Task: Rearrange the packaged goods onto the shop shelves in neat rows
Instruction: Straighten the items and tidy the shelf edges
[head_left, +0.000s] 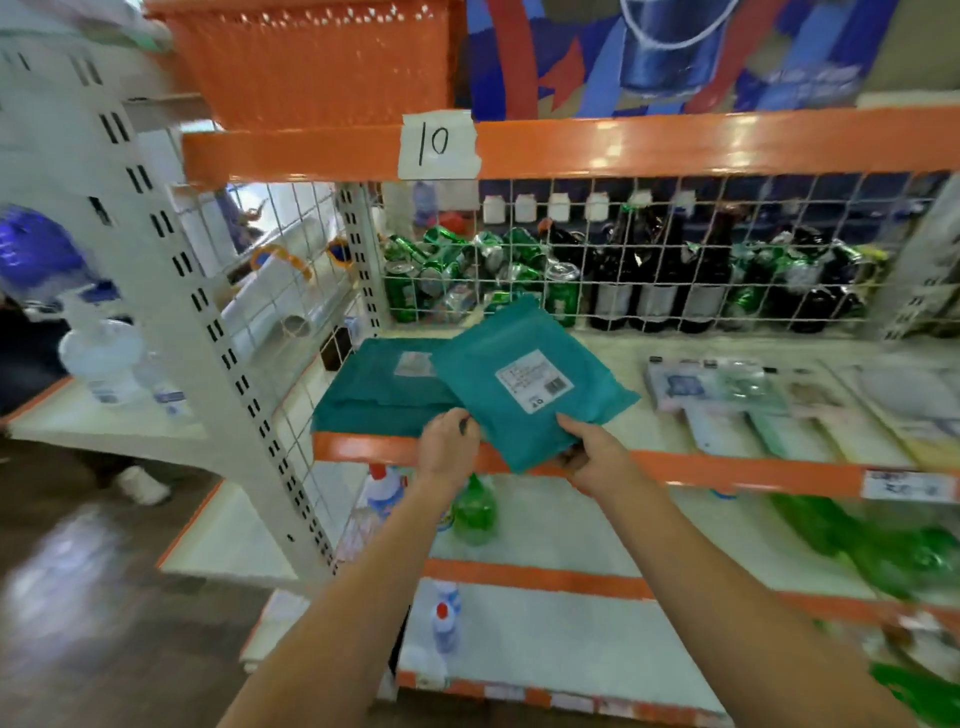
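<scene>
A teal flat package (524, 384) with a white label is tilted above the front edge of the middle shelf (623, 415). My right hand (592, 452) grips its near right corner. My left hand (448, 441) holds its near left edge with curled fingers. Just left of it, another teal package (379, 389) lies flat on the shelf, partly covered by the held one.
Pale flat packets (753, 400) lie in rows on the shelf's right half. A wire grid (623, 260) closes the back, with cans and dark bottles behind it. Green and clear bottles stand on the lower shelves. An orange basket (311, 57) sits on top.
</scene>
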